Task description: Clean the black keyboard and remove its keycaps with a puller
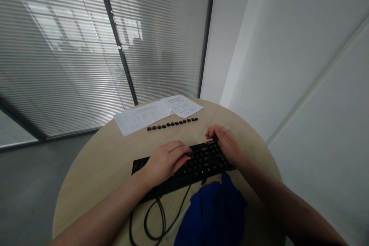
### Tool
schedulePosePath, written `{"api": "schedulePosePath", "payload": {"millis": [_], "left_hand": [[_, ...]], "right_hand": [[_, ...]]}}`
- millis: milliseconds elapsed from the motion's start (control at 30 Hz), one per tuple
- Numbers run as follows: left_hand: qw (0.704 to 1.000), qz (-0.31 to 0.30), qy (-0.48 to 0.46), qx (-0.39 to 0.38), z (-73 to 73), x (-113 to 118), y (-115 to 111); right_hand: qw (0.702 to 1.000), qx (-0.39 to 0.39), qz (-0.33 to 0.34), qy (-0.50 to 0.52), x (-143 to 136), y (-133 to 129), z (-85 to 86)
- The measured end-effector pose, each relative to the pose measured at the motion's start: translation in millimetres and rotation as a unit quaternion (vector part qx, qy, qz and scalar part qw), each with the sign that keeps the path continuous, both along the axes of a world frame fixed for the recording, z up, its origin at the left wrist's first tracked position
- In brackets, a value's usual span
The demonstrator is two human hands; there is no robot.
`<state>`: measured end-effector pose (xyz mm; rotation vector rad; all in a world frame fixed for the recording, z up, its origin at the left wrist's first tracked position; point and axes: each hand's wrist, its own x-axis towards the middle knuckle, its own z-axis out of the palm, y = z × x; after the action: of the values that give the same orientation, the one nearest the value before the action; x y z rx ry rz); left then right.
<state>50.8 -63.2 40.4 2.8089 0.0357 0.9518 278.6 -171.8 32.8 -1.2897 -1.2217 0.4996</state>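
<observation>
From where I stand, a keyboard (197,164) lies at a slant near the middle of the round table (95,173), with both hands over it. The left hand (166,162) rests across its left part, palm down, fingers half bent and tips on the keys; I can't tell whether they have hold of anything. That arm lies along the board's near side, presumably to steady it. The right hand (223,140) is at the far right corner, fingers curled in close to the thumb. Something dark shows between them, but it's too blurred to say what it is or whether it's truly gripped.

Beyond the board, small black keycaps (172,124) sit in one slanting row, spaced apart, perhaps so that their order is easy to follow and the hands don't knock them. Past those lie two sheets (144,116), likely set at the far side to be out of the way. On the near side a cable (146,221) loops loosely beside a blue cloth (213,215).

The sheets carry print, one with a heading, though I can't read it. The key legends are too small, and I can make out no brand.
</observation>
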Motion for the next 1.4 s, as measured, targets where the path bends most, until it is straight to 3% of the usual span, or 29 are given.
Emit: {"api": "schedulePosePath", "payload": {"millis": [167,367,500,600,667,800,900,1067,1400], "left_hand": [[0.998,-0.002,-0.029,0.056,-0.1,-2.2,0.1],[0.997,-0.018,-0.010,0.074,-2.4,-4.3,-0.7],[0.998,0.034,0.028,0.034,-1.1,-8.8,6.5],[0.987,0.115,0.108,0.003,-1.2,-13.7,23.3],[0.973,0.149,0.178,-0.016,-2.0,-17.1,37.1],[0.948,0.184,0.255,-0.061,-1.3,-22.8,57.0],[0.941,0.196,0.262,-0.080,1.5,-25.2,61.1],[0.942,0.192,0.261,-0.088,1.0,-24.8,61.3],[0.947,0.190,0.239,-0.097,-5.6,-25.5,67.8]], "right_hand": [[0.980,-0.081,0.114,-0.142,-27.4,-9.8,3.2],[0.973,-0.128,0.131,-0.139,-37.2,-8.4,-0.7],[0.967,-0.167,0.116,-0.152,-3.4,18.0,-3.1],[0.953,-0.187,0.031,-0.236,49.5,64.2,-7.2],[0.925,-0.212,-0.037,-0.314,87.5,100.4,-11.4],[0.910,-0.249,-0.071,-0.324,138.8,157.9,-26.9],[0.906,-0.269,-0.063,-0.320,152.3,180.9,-44.9],[0.906,-0.283,-0.035,-0.313,161.2,195.7,-66.3],[0.911,-0.279,-0.030,-0.303,166.6,195.5,-66.4]]}}
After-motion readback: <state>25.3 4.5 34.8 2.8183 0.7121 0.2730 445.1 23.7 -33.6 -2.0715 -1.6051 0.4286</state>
